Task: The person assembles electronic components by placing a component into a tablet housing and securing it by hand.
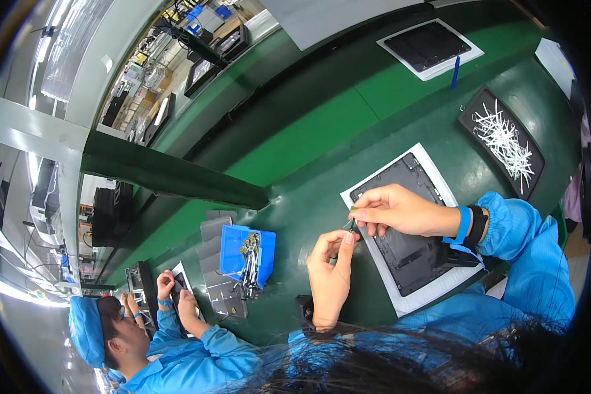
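Pinched between thumb and forefinger of the right hand (400,211): one end of a thin short cable (351,223), its small yellowish tip showing at the fingertips; closed on the lower end, the thumb and finger of the left hand (330,266), so both hands clamped on the same small piece, held just above the green bench (295,151), at the left edge of the dark flat panel (410,253). Probably very light, limp along its length and easily kinked; best taken by the ends near the connector rather than mid-run, with a gentle pinch. Under the panel, a white foam sheet (400,303). Left of the hands, a blue bin (233,249) with more cables, beside grey pads. Far right, a black tray (538,174) of white ties; farther still, a second panel on a white sheet (433,71). Near left, a co-worker in blue, both hands on a dark part.
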`<action>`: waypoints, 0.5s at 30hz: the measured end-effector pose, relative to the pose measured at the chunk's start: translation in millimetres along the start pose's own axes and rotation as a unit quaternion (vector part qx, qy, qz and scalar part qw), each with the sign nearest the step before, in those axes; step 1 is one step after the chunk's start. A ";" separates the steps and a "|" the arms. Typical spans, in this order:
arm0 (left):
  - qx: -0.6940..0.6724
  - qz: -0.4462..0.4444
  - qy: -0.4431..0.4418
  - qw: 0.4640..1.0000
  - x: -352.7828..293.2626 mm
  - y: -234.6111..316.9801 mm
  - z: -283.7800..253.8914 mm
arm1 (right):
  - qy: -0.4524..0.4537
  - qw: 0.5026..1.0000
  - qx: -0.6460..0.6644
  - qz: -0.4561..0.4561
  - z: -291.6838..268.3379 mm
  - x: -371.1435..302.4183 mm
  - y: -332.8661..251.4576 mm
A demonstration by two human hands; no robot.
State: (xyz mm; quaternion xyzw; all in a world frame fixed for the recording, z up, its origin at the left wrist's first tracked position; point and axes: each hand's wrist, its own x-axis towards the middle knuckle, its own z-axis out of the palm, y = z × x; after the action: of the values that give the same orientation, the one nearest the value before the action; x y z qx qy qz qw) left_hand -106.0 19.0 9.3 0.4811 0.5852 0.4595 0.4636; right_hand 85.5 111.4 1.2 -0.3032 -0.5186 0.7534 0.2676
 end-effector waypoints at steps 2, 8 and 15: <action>0.025 0.022 0.022 0.999 -2.0 1.1 0.1 | -0.012 1.000 -0.007 -0.005 -0.6 3.5 3.1; 0.149 0.087 0.074 0.982 14.8 -0.6 -7.2 | -0.043 0.998 -0.053 0.016 -2.6 7.3 9.0; 0.449 0.335 -0.071 0.825 72.7 0.8 -13.7 | -0.012 0.976 -0.217 -0.027 -6.5 -12.9 -10.6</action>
State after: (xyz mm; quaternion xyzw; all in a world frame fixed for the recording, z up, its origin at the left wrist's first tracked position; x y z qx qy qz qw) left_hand -127.2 89.8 4.8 0.8338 0.4954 0.2373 0.0542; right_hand 99.9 109.5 11.7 -0.3305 -0.6808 0.6193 0.2092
